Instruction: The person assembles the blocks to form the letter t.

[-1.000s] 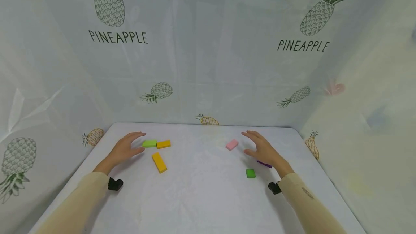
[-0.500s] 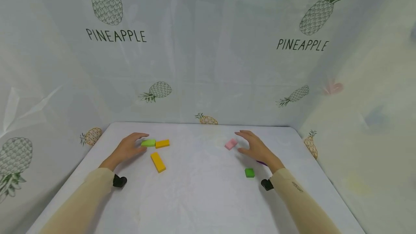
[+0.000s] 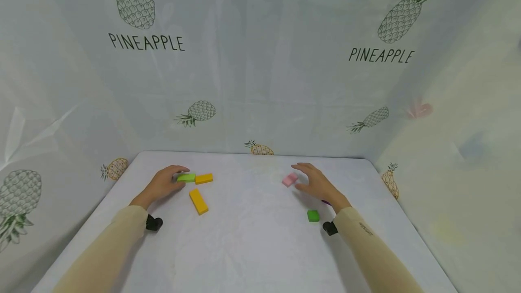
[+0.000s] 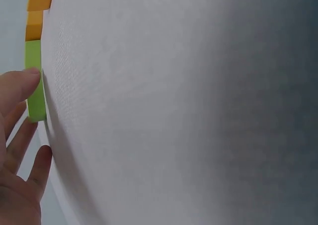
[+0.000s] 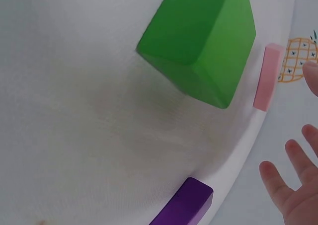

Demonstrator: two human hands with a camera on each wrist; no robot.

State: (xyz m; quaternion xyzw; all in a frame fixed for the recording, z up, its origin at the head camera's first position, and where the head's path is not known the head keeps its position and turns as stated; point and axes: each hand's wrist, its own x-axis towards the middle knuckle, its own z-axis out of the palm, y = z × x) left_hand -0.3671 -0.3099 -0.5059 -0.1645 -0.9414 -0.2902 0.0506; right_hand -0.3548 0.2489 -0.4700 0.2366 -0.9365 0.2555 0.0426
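My left hand (image 3: 162,182) is at the far left of the table, its thumb and fingers spread around the light green block (image 3: 187,178). In the left wrist view the thumb overlaps that block (image 4: 34,98); whether it touches cannot be told. End to end with it lies a short orange block (image 3: 204,178). My right hand (image 3: 315,182) hovers beside the pink block (image 3: 290,179), fingers apart and holding nothing. Beneath the right wrist lies a purple block (image 5: 185,205), mostly hidden in the head view. A dark green block (image 3: 313,215) sits nearer to me.
A longer orange block (image 3: 198,201) lies at an angle in front of the left pair. The white table (image 3: 252,238) ends at a back edge against a pineapple-printed curtain (image 3: 260,67), which hangs at both sides too. A black wrist camera (image 3: 154,223) shows below the left sleeve.
Both hands have moved inward: the left one to the right around the light green block, the right one leftward to the pink block. The blocks stay where they were.
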